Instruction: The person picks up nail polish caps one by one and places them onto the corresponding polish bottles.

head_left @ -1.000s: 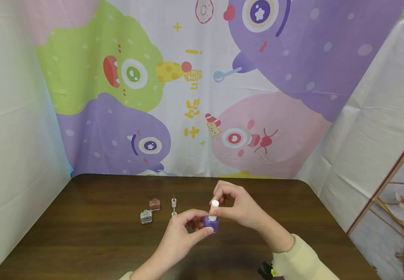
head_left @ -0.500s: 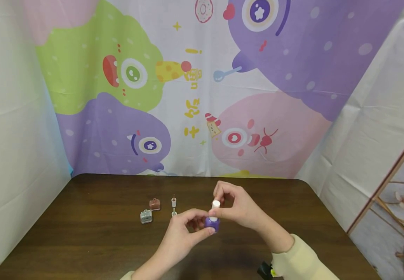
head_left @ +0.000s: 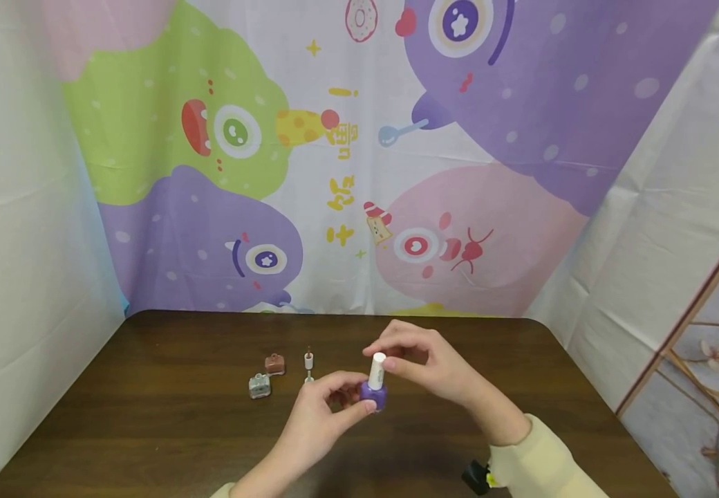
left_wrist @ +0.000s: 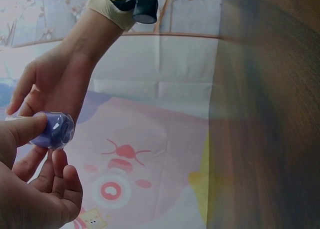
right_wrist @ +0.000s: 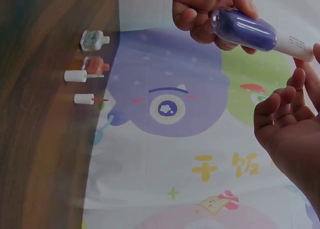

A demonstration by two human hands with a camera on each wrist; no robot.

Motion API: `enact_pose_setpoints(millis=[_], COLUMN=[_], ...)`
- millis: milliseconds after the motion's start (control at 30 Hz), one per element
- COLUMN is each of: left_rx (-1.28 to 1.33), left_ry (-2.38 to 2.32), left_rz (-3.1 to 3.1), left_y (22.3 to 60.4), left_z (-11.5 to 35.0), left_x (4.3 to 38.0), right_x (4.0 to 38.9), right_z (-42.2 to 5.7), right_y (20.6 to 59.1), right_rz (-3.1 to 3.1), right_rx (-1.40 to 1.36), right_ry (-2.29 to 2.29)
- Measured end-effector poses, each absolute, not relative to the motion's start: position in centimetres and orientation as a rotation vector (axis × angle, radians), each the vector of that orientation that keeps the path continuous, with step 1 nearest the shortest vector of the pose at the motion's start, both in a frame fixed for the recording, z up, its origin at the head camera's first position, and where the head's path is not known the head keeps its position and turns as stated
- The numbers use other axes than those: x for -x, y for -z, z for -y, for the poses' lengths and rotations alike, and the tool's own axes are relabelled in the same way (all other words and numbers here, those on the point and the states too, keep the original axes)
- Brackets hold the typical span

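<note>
My left hand (head_left: 319, 418) pinches a purple nail polish bottle (head_left: 373, 396) between thumb and fingers, above the table. Its tall white cap (head_left: 377, 371) sits on the neck and tilts slightly to the right. Beside the cap's top is my right hand (head_left: 431, 360), thumb at its right side and fingers loosely bent behind it. In the right wrist view the cap's end lies close to the thumb and index fingertips; whether they touch it is hard to tell. The purple bottle (left_wrist: 59, 131) shows base-first in the left wrist view.
An uncapped silver glitter polish bottle (head_left: 260, 386) and a reddish-brown one (head_left: 275, 364) stand on the dark wooden table (head_left: 148, 429), left of the hands. Two white brush caps, one with a reddish brush (right_wrist: 84, 99), stand near them. A cartoon-print cloth (head_left: 334, 277) hangs behind.
The right thumb and fingers have loosened from around the white cap, so more of it shows. The bottle has shifted slightly left in the left hand.
</note>
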State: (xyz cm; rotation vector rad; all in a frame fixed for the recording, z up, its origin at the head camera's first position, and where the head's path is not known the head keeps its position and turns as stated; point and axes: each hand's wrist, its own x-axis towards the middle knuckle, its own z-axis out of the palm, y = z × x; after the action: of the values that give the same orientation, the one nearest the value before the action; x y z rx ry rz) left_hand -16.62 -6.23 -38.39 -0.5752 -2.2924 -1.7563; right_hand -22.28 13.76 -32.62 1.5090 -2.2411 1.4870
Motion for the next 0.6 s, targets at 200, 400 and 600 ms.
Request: enact_pose_setpoints(millis=[200,400,600], left_rx=[0.633,0.669,0.665], left_ry=[1.743,1.729,1.733], left_rz=[2.289,2.293,2.297], left_y=[38.52,38.52,38.47], left_z=[6.38,6.36,6.32], left_x=[16.54,16.55,16.57], right_x=[22.06,22.12,22.2], right_z=[-13.91,-13.87,-13.86], right_y=[32.46,32.58,32.72], right_rz=[2.264,2.244,2.239], right_rx=[-1.569,-1.608,-1.586], right_ry=[-1.508,-1.507,-1.499])
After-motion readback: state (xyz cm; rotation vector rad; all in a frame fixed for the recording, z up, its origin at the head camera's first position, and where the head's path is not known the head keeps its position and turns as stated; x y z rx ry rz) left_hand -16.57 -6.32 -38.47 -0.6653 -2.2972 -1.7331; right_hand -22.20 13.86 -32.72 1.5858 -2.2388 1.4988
